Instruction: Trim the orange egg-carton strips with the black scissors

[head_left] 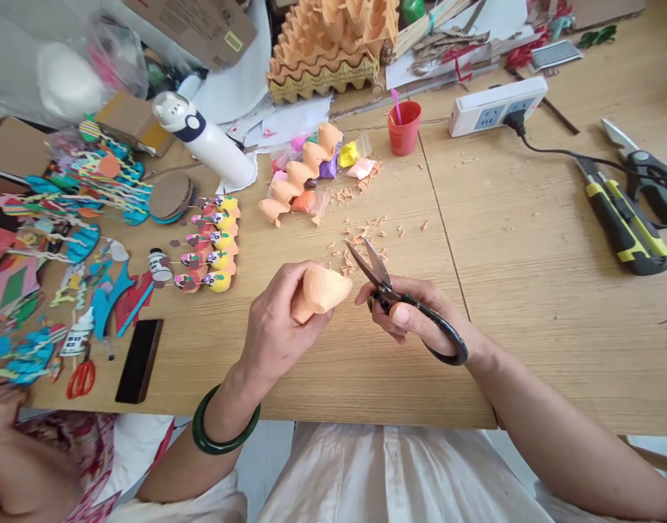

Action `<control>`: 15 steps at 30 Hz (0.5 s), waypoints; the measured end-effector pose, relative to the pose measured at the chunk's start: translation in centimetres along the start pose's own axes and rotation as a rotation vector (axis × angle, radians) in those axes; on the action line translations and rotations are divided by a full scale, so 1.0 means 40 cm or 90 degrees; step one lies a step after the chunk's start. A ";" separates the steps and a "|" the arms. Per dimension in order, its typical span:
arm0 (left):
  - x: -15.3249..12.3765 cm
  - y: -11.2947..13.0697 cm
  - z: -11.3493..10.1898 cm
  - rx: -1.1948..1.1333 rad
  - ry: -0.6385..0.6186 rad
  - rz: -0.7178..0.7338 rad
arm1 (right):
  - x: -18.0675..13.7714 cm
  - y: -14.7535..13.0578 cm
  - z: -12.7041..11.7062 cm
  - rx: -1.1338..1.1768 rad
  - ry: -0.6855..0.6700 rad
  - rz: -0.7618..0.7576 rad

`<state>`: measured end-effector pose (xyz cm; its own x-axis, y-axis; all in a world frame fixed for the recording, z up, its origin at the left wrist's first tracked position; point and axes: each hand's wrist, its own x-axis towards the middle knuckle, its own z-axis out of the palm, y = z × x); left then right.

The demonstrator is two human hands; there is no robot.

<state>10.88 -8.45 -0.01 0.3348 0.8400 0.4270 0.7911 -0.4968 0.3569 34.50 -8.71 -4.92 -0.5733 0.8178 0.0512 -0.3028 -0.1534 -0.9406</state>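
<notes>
My left hand [282,316] is closed around a pale orange egg-carton piece [325,289], its cone-shaped cup pointing right. To its right, my right hand [421,312] grips black-handled scissors [385,285], whose blades stand slightly apart and point up and left. A small gap separates the blades from the carton piece. Orange trimmings [363,247] lie scattered on the table just beyond both hands. Further back rests a cut strip of egg-carton cups [301,174], with small bags of coloured material around it.
Painted carton cups [216,243], a white bottle [205,138] and a phone [139,361] are on the left. Stacked egg trays [333,47] and a red cup [404,129] stand behind. A power strip [497,107] and utility knife [625,218] lie right. Another person's arm [22,465] is lower left.
</notes>
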 end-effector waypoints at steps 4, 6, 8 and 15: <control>0.002 -0.012 -0.002 -0.011 0.055 0.070 | 0.004 -0.008 -0.002 -0.014 -0.028 0.042; 0.002 -0.022 -0.001 -0.018 0.065 0.098 | 0.009 -0.017 0.001 -0.033 -0.042 0.044; 0.001 -0.030 -0.001 -0.025 0.061 0.111 | 0.014 -0.024 0.003 -0.056 -0.054 0.031; -0.001 -0.029 -0.003 -0.017 0.037 0.103 | 0.011 -0.019 0.001 -0.064 -0.127 0.005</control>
<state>9.88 -7.91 -0.34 0.4257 0.7349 0.5279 0.7151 -0.6308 0.3013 34.45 -8.26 -4.16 -0.7173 0.6897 0.0991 -0.2255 -0.0952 -0.9696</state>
